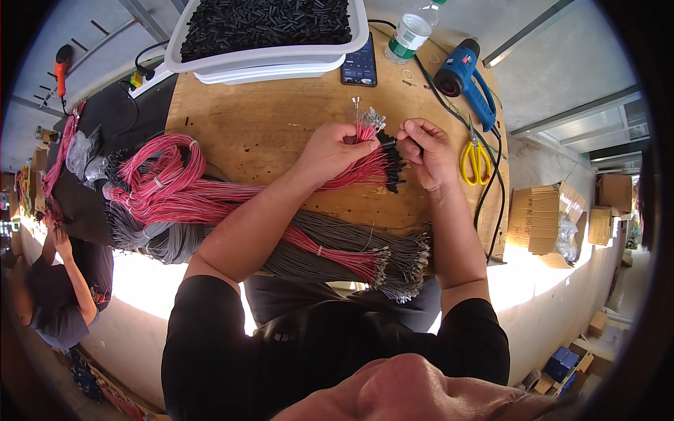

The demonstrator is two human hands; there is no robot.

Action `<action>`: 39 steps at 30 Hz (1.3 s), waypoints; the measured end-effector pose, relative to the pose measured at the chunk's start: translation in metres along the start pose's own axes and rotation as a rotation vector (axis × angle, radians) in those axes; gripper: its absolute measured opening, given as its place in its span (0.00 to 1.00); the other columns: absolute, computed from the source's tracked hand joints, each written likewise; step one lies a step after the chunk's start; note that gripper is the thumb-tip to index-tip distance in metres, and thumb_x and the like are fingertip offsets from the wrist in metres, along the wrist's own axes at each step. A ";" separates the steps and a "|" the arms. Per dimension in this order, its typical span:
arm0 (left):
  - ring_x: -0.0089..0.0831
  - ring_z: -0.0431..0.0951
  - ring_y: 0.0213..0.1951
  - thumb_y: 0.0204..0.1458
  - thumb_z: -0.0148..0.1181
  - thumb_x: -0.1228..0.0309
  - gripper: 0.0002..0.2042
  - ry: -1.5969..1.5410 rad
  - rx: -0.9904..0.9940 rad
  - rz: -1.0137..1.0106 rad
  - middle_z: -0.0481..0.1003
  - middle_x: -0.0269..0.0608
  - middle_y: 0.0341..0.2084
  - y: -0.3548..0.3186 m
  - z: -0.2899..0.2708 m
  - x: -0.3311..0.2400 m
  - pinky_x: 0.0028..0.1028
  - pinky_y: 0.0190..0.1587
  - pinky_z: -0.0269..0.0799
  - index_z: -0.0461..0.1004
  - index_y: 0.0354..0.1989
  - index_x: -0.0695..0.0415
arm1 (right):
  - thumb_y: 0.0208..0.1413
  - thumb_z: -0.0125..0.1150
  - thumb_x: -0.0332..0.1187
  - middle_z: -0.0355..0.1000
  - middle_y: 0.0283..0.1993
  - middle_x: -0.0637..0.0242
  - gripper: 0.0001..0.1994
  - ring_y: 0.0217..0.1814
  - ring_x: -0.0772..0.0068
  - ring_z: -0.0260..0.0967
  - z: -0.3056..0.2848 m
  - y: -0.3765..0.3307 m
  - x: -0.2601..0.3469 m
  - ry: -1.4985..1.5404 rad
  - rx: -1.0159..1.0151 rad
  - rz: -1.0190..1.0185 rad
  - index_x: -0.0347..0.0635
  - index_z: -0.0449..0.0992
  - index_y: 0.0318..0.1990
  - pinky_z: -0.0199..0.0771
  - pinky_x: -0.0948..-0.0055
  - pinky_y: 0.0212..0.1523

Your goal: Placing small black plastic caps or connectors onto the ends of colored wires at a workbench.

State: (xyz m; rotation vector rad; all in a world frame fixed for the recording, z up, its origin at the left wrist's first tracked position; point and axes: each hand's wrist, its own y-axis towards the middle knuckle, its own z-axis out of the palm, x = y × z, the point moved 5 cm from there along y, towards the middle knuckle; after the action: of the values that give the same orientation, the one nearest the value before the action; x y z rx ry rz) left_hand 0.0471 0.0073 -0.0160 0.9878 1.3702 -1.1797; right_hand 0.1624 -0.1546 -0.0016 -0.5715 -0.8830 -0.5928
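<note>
My left hand [331, 150] is closed around a bundle of red wires [365, 132], whose bare metal terminals [373, 118] stick up past the thumb. Beside it, just to the right, my right hand [431, 150] has thumb and forefinger pinched together. Something small and dark shows at its curled fingers, too little to make out. Between and below the hands, black sleeves [393, 168] cover the ends of other red wires lying on the table. Nearer to me lie grey wires [337, 238] and a tied red bundle [344, 259] with metal ends.
A white tray [274, 56] of short black tubes stands at the back, beside a phone [360, 62] and plastic bottle [411, 35]. On the right are a blue heat gun [460, 77], yellow-handled scissors [475, 163] and black cables. Coiled red wires [158, 168] lie left. Another person [60, 295] works far left.
</note>
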 end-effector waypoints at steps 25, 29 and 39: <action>0.25 0.80 0.33 0.61 0.61 0.71 0.10 -0.120 0.169 -0.041 0.81 0.43 0.33 -0.005 0.012 -0.012 0.25 0.39 0.78 0.79 0.45 0.65 | 0.60 0.63 0.25 0.75 0.32 0.70 0.09 0.23 0.89 0.57 0.017 -0.007 -0.004 -0.061 0.016 -0.110 0.34 0.78 0.47 0.54 0.87 0.23; 0.25 0.80 0.32 0.63 0.58 0.69 0.11 -0.210 0.176 -0.054 0.81 0.43 0.33 -0.005 0.013 -0.009 0.25 0.39 0.78 0.77 0.46 0.65 | 0.60 0.63 0.25 0.75 0.32 0.72 0.09 0.23 0.90 0.57 0.018 -0.008 -0.003 -0.142 0.028 -0.192 0.35 0.79 0.47 0.53 0.87 0.23; 0.26 0.81 0.31 0.62 0.59 0.69 0.11 -0.158 0.172 -0.139 0.81 0.43 0.32 -0.009 0.015 -0.012 0.23 0.35 0.76 0.75 0.46 0.63 | 0.59 0.65 0.25 0.74 0.33 0.73 0.10 0.25 0.90 0.57 0.020 -0.011 -0.005 -0.188 0.064 -0.199 0.37 0.78 0.48 0.53 0.87 0.24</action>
State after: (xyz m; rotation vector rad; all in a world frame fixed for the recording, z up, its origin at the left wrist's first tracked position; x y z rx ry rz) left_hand 0.0426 -0.0085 -0.0029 0.9086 1.2425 -1.4685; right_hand 0.1423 -0.1474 0.0071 -0.4897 -1.1410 -0.6954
